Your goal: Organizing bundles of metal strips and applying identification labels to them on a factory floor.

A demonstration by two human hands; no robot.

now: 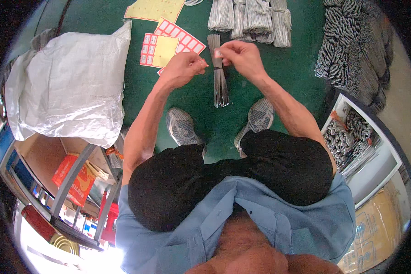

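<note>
A narrow bundle of grey metal strips (220,89) lies on the green surface in front of me, tied with a dark band near its middle. My right hand (244,58) is closed in a pinch on a small white label (218,54) over the bundle's upper part. Whether the label touches the strips, I cannot tell. Just left of the bundle is my left hand (183,69), its thumb and fingers pinched together. Something tiny and reddish shows at those fingertips, too small to name. Beyond this hand lie overlapping red-bordered label sheets (148,37), one with part of its yellow backing bare.
Several tied grey bundles (259,23) lie at the far side, with a yellow sheet (157,8) left of them. A white woven sack (68,86) fills the left. Twisted dark strands (347,43) are piled far right, above a white-sided bin (381,157) and a cardboard box (374,228).
</note>
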